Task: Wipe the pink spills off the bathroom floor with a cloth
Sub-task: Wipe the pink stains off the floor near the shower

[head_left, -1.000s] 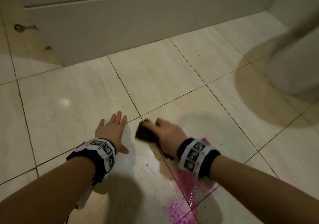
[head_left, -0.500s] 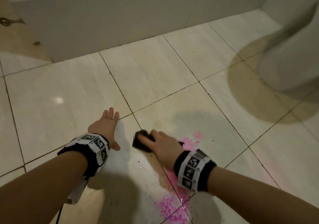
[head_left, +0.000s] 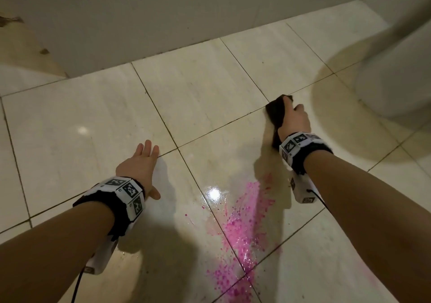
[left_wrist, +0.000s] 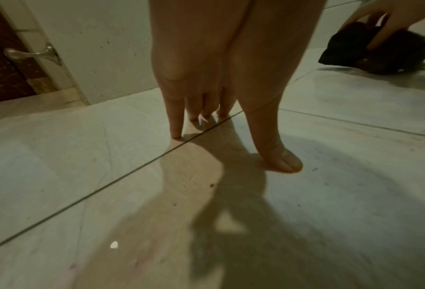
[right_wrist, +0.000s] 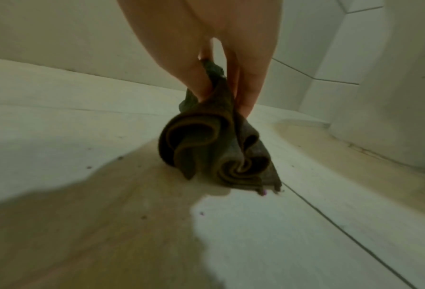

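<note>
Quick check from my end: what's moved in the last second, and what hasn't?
The right hand, gripping the dark cloth, swept away from the pink spill, forward and to the right toward the toilet base. It was beside the left hand a second ago. The cloth now sits bunched on a tile joint, off the spill. Unchanged: the left hand presses flat on the floor; most of the pink remains.

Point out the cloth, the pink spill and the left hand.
cloth (right_wrist: 213,148): right wrist view, on its rolled folds below the fingers.
pink spill (head_left: 242,223): head view, on the dense middle of the splatter.
left hand (head_left: 137,165): head view, on the back of the hand.
</note>
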Action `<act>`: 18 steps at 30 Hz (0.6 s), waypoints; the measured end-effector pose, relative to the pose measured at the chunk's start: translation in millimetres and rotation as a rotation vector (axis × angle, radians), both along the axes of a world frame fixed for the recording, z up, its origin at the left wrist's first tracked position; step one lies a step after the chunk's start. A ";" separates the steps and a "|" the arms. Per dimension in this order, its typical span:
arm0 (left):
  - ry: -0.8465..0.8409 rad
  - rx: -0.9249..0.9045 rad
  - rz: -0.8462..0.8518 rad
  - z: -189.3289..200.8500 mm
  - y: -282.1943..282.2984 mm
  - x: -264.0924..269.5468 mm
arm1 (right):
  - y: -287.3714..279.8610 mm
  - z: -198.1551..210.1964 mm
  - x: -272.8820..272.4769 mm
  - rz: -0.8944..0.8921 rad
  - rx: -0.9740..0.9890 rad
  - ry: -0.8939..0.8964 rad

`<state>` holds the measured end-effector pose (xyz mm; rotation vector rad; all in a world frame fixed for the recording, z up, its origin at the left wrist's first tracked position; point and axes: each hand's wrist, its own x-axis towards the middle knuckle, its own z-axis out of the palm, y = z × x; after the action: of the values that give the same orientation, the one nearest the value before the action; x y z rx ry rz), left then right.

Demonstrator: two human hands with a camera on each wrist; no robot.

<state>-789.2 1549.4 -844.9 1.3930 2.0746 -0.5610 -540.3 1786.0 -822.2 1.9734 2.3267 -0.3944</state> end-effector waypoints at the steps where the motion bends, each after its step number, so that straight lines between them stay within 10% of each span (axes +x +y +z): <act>1: 0.002 -0.001 -0.001 -0.1 0.6 0.1 | 3.6 -2.8 2.3 -0.027 -0.001 -0.008; 7: 0.036 -0.017 -0.013 2.0 2.8 2.0 | -22.8 -15.0 -11.6 0.063 -0.062 -0.015; 15: 0.045 -0.021 -0.012 2.5 2.3 2.2 | -189.3 -26.4 -35.3 0.806 -0.201 0.136; 18: 0.033 -0.016 -0.017 2.8 1.6 1.1 | -169.6 -16.2 -28.2 0.659 -0.195 0.212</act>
<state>-788.1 1551.1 -842.1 1.4029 2.0814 -0.6103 -568.5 1616.4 -838.4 1.0328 2.7500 -0.7531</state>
